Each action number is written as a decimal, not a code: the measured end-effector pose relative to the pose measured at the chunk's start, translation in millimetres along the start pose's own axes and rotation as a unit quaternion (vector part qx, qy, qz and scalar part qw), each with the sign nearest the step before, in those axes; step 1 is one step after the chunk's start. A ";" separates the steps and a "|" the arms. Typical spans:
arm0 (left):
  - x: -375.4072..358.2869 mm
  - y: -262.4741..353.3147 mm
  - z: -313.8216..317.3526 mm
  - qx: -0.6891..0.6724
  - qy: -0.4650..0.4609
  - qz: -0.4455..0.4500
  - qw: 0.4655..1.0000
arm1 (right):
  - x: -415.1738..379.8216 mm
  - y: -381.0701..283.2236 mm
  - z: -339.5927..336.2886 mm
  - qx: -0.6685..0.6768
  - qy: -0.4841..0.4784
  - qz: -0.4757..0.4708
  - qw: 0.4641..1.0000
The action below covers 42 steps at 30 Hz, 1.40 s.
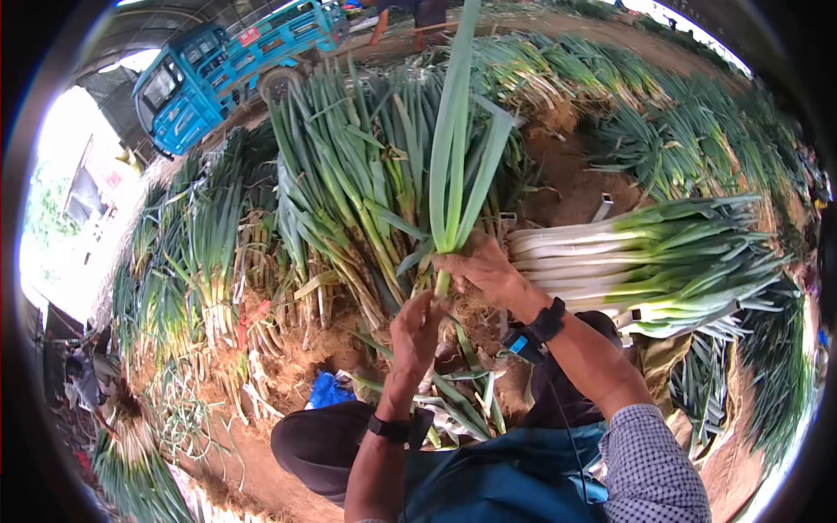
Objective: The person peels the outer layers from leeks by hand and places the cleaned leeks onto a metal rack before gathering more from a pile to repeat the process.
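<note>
A single leek (448, 205) stands upright in front of me, its long green leaves fanning upward. My right hand (490, 272) is closed around its stalk, just below where the leaves split. Lower down, my left hand (415, 335) grips the same stalk; its bottom end is hidden by the fingers. To the right of my right hand lies a stack of cleaned leeks (575, 257), white ends toward me and green tops pointing right. Behind the held leek lean unpeeled leeks (349, 166) with roots and dry outer leaves.
More leek bundles (214, 261) stand at left, and others (689, 139) lie at far right. Metal posts (603, 207) edge the cleaned stack. Stripped leaves (466, 405) and blue plastic (330, 390) lie by my knees. A blue cargo vehicle (227, 70) is parked behind; a person's legs (427, 22) show beyond.
</note>
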State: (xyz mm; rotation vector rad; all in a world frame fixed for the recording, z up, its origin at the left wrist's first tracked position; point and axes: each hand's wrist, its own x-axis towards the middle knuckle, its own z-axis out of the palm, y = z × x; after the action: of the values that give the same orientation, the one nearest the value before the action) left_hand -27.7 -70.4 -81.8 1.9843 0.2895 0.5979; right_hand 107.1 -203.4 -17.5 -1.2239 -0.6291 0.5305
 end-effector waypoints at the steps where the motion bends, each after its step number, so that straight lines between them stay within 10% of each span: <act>1: 3.7 1.9 -3.1 0.037 -0.014 0.019 0.999 | -1.0 0.3 -1.3 0.001 0.001 -0.001 1.000; 7: 25.4 48.2 -44.8 0.218 -0.260 -0.043 0.940 | 0.1 -1.4 -2.4 -0.037 0.019 0.004 0.999; 11: 21.6 54.2 -41.8 0.196 -0.094 0.065 0.974 | 6.7 5.3 -5.8 -0.074 0.044 0.010 0.996; 22: 22.6 33.4 -17.6 0.067 -0.075 0.164 0.981 | -0.5 -0.3 7.3 -0.016 0.002 -0.021 1.000; 28: 20.3 17.8 -15.0 -0.186 -0.120 -0.207 0.953 | -4.5 3.9 -1.7 0.072 -0.046 0.029 0.996; 32: 12.7 -23.4 -21.0 -0.158 -0.149 -0.257 0.942 | -0.8 4.9 -2.8 0.103 -0.037 0.021 0.994; 36: -3.0 -28.3 -23.9 -0.235 -0.072 -0.207 0.947 | 5.6 13.9 -7.3 0.092 -0.007 0.011 0.996; 40: 3.8 30.7 -11.4 0.165 -0.015 0.126 0.978 | 6.8 18.8 1.9 -0.024 0.045 0.034 0.998; 42: 3.6 30.9 -7.4 0.185 -0.008 0.113 0.976 | 10.6 21.4 4.8 -0.071 0.070 0.030 0.995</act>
State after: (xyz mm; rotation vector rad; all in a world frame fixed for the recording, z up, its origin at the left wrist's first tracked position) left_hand -30.1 -77.7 -50.7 2.4009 0.1745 0.7103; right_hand 110.5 -187.3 -35.5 -1.4056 -0.5196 0.4501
